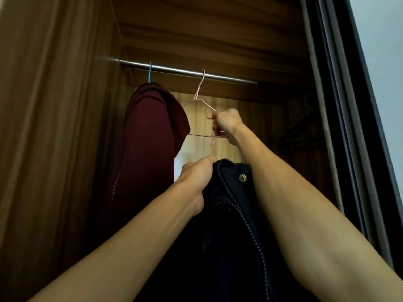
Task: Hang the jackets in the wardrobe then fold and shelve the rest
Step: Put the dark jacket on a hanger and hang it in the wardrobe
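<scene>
While both bare arms reach up into the wooden wardrobe point(65, 127), right hand point(226, 123) closed in a fist around the right side of a pale pink wire hanger point(199, 101), hook over the metal rail point(174, 70), frame tilted. Left hand point(196, 177) lower down, fingers closed on the collar edge of a dark navy jacket point(229, 214), held up below the pink hanger and not touching it. Zip teeth running down the jacket's front, one round metal snap point(242, 178) near the collar. Further left on the rail, a maroon zip hoodie point(148, 138) hanging from a blue hanger point(150, 73), hood drooped forward, just beside the pink hanger's left tip. Behind the clothes, a lighter back panel. Off to the right, a dark door frame point(349, 105) and pale wall point(381, 40).
</scene>
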A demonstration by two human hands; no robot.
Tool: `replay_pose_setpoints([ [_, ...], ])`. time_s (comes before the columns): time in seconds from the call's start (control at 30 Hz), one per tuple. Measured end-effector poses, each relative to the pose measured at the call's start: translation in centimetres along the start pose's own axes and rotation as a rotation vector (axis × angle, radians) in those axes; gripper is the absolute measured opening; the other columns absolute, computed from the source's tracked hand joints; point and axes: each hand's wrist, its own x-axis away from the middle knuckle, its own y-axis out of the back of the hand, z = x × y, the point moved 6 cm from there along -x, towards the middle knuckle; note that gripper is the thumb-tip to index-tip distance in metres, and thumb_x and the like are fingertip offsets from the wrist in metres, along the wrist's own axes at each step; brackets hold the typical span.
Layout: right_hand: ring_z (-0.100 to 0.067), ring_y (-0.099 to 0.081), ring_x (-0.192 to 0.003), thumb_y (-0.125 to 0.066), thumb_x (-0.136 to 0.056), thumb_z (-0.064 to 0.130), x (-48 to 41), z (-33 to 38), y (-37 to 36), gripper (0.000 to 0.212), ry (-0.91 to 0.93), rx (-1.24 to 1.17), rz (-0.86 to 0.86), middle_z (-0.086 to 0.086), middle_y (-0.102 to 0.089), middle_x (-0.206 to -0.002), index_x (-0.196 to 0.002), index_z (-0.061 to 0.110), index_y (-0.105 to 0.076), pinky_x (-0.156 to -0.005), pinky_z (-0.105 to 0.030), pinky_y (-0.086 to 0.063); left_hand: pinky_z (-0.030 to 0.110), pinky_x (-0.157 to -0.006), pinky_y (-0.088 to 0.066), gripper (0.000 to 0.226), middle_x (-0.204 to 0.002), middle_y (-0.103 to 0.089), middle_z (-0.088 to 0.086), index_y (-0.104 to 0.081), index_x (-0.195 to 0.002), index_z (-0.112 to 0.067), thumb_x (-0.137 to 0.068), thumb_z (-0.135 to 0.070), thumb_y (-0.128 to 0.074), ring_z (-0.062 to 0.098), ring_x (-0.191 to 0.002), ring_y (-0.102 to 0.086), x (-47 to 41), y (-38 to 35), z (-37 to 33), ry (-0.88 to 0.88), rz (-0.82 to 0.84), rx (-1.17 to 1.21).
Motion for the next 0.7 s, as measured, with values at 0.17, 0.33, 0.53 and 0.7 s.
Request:
replay_pose_setpoints([
  [0.17, -0.01, -0.047, -0.057, -0.034, -0.108, 0.027, 0.7, 2.2, 1.7, 0.034, 0.183, -0.064, -0.18, 0.001, -0.051, -0.067, -0.093, 0.015, -0.063, -0.056, -0.024, -0.043, 0.023, -0.047, -0.049, 0.01, -0.055, -0.057, 0.002, -0.062, -0.088, -0.01, -0.09, -0.02, -0.059, 0.018, -0.043, -0.054, 0.9, 0.4, -0.1, -0.006, -0.01, 0.011],
  [0.33, -0.012, -0.054, -0.058, -0.036, -0.107, 0.021, 6.7, 0.2, 3.2, 0.028, 0.157, -0.186, 0.077, 0.001, -0.055, -0.066, -0.103, 0.007, -0.06, -0.056, -0.025, -0.05, 0.028, -0.054, -0.053, 0.027, -0.071, -0.065, 0.007, -0.069, -0.1, -0.003, -0.087, -0.026, -0.064, 0.024, -0.057, -0.061, 2.5, 1.2, 0.8, -0.009, -0.009, -0.019],
  [0.53, -0.009, -0.05, -0.05, -0.072, -0.089, 0.017, 16.2, -2.9, 3.0, 0.052, -0.025, -0.04, 0.433, 0.003, -0.057, -0.058, -0.132, 0.016, -0.045, -0.055, -0.024, -0.04, 0.024, -0.055, -0.052, 0.029, -0.087, -0.072, 0.012, -0.07, -0.106, -0.005, -0.091, -0.029, -0.067, 0.025, -0.066, -0.066, 6.8, 2.7, 1.4, 0.013, 0.008, -0.08],
  [0.7, -0.01, -0.031, -0.043, -0.075, -0.086, 0.019, 20.1, -2.1, 3.6, 0.015, 0.045, 0.018, 0.155, 0.005, -0.04, -0.051, -0.097, 0.008, -0.073, -0.039, -0.02, -0.029, 0.023, -0.056, -0.054, 0.035, -0.097, -0.077, 0.012, -0.069, -0.112, -0.009, -0.089, -0.036, -0.07, 0.022, -0.074, -0.072, 10.5, 4.5, 2.9, 0.083, 0.037, -0.11],
])
